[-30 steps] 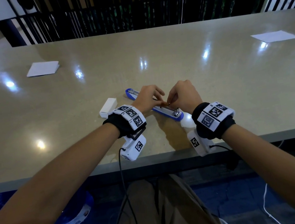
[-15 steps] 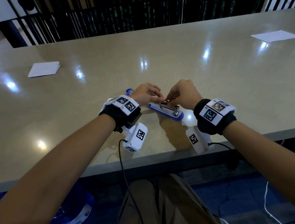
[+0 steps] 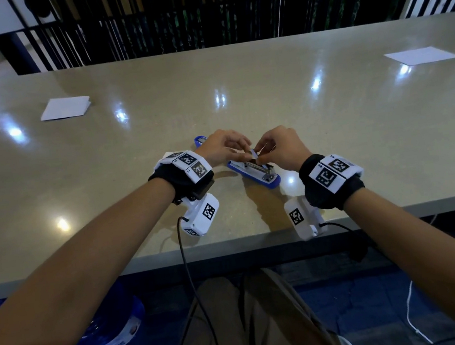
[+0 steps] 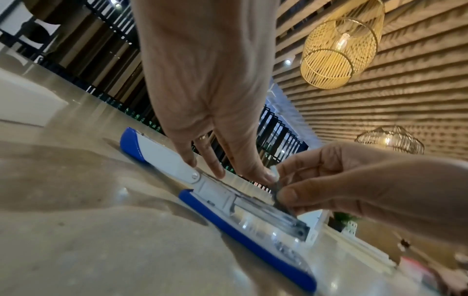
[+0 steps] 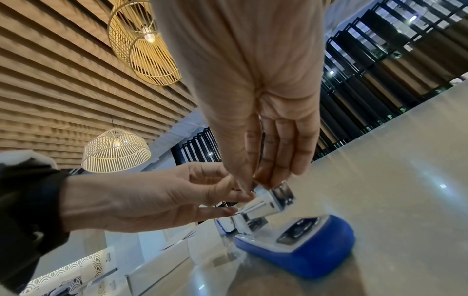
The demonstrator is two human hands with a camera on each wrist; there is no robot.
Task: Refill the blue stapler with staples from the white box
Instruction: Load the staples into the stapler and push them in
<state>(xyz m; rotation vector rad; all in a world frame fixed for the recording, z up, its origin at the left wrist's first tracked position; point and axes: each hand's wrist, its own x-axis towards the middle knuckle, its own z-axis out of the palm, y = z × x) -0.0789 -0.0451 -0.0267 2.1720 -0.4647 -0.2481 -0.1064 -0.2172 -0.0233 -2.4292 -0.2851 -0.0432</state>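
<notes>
The blue stapler (image 3: 271,179) lies opened flat on the beige table (image 3: 360,130), its blue-and-white cover (image 4: 157,154) folded back away from me. My left hand (image 3: 243,155) holds the bare metal magazine (image 4: 266,210) between fingertips and thumb. My right hand (image 3: 259,157) pinches a short staple strip (image 4: 278,192) just over the magazine, near its middle. In the right wrist view the magazine's front end (image 5: 273,200) stands raised above the blue base (image 5: 316,260). The white box (image 4: 25,106) sits to the left, mostly hidden behind my left wrist in the head view.
A folded white paper (image 3: 65,107) lies far left and a flat sheet (image 3: 420,56) far right. The table's near edge (image 3: 230,245) runs just under my wrists. Blue water bottles (image 3: 116,325) and loose cables sit below it.
My left wrist has shifted away from me and now covers the white box. Both hands stay on the stapler, with the right hand's pinch a little higher over the magazine.
</notes>
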